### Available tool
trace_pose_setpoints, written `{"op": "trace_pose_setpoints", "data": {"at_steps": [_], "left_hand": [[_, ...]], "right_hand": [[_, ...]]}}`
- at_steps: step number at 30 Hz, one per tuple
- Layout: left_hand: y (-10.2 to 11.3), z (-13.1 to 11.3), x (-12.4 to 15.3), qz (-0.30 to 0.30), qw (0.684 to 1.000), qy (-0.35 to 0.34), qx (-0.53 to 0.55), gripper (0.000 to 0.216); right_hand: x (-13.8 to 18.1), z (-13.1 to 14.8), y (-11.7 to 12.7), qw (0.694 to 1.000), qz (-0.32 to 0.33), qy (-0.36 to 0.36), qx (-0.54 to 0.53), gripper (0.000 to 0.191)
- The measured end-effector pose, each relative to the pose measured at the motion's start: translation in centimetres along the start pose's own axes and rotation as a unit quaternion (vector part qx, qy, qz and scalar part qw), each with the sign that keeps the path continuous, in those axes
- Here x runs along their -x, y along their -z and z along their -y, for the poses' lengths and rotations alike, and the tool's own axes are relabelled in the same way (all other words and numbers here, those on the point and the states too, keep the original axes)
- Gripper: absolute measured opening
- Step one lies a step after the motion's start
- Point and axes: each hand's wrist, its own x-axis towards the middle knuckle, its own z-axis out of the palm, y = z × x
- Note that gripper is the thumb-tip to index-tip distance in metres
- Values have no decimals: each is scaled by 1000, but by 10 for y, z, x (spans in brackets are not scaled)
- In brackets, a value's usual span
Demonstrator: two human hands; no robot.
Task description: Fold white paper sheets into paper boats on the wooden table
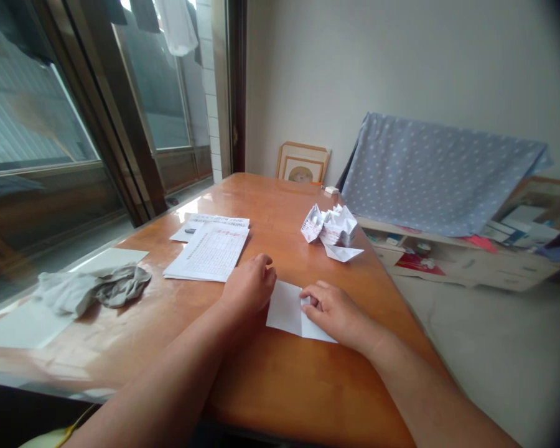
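Note:
A white sheet of paper (284,309) with a crease down it lies on the wooden table in front of me. My right hand (331,308) rests on its right half, fingers curled and their tips pressed at the crease. At the left edge of the sheet is my left hand (252,283), its fingers bent inward; the back of the hand hides whatever they may hold. Beyond my right hand stands a cluster of folded paper pieces (331,227) with printed lines on them.
A stack of printed sheets (210,252) lies left of centre, with a pen (190,231) behind it. Farther left, a crumpled grey cloth (121,285) lies on the table (280,386). A small white box (331,190) is at the far end. A dotted blue cloth (438,174) hangs beyond.

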Motion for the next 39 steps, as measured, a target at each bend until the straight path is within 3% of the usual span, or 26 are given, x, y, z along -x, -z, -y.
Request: {"op": "trace_pose_setpoints", "data": {"at_steps": [8,14,23,33,39], "left_hand": [[3,-2,0,74,977,102,173,47],[8,-8,3,115,942,135,285,52],[0,-3,1,125,958,64,248,16],[5,-9,8,160,956,-1,246,18],[10,-17,17,174,957,-91,212,17]], "right_hand": [[6,2,-2,1000,10,4,23,33],[8,4,0,999,12,20,28,27],[3,-6,1,999,-30,-6,-34,24],[3,-5,1,1000,-10,-18,-21,32],[1,-8,0,1000,-12,-11,-25,30]]}}
